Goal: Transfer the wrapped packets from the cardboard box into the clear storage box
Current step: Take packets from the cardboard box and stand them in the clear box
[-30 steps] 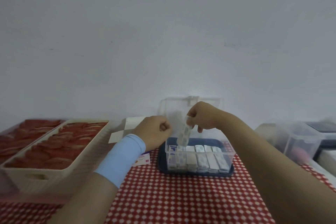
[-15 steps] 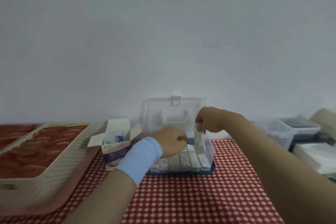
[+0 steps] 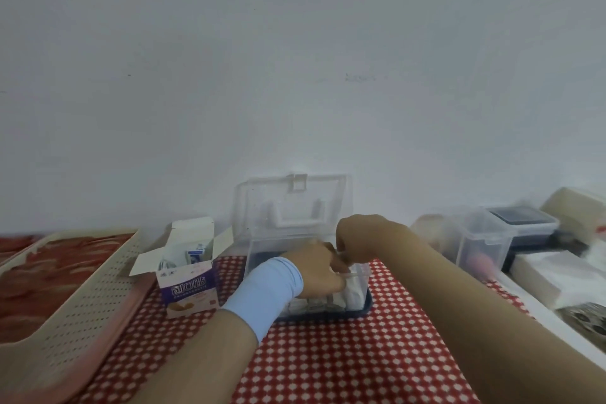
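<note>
Wrapped packets (image 3: 328,300) stand in a row along the floor of the clear storage box (image 3: 262,252), at lower centre of the frame. The box sits on a dark blue tray (image 3: 369,305), with its lid (image 3: 292,203) raised upright behind it.

The cardboard box (image 3: 188,285) stands just left of the storage box. Its flaps are open and more packets show in its top.

The left hand (image 3: 316,269), with a pale blue wristband (image 3: 265,292), is at the front rim of the storage box with fingers curled. Whether they grasp anything cannot be told. The right hand (image 3: 359,238) is above the box opening, fingers curled downward. Blur hides whether they pinch a packet.

A perforated cream basket (image 3: 85,298) occupies the lower left. A lidded clear container (image 3: 485,239) stands at right. All rest on a red checked cloth (image 3: 344,357).
</note>
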Available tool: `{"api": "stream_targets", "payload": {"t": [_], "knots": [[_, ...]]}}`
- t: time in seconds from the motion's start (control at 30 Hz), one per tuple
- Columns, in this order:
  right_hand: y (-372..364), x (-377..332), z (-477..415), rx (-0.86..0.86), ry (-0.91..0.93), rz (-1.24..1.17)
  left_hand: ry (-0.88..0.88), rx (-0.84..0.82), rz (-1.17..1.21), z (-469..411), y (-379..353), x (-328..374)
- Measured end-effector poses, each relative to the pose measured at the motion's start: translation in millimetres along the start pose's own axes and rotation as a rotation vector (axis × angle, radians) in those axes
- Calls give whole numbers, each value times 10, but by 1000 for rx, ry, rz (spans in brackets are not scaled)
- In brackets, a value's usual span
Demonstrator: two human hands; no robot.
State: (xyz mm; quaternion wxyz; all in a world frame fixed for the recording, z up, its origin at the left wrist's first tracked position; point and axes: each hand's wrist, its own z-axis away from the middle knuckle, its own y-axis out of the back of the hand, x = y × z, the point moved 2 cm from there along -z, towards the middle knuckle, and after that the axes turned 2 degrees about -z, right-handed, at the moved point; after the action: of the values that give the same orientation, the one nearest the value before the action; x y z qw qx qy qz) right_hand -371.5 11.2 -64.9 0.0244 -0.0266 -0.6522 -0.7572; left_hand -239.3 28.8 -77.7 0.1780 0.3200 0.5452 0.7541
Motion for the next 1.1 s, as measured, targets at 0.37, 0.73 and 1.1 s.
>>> {"api": "stream_targets", "payload": {"t": [0.37, 0.73, 1.1], "knots": [[-97, 29, 16, 70, 35, -36, -1, -55, -3, -84, -73, -37], [375, -189, 160, 259, 101, -189, 17, 82, 40, 264, 399, -300], [672, -1432, -18, 329, 351, -416, 281, 546, 119, 1049, 825, -1613]]}}
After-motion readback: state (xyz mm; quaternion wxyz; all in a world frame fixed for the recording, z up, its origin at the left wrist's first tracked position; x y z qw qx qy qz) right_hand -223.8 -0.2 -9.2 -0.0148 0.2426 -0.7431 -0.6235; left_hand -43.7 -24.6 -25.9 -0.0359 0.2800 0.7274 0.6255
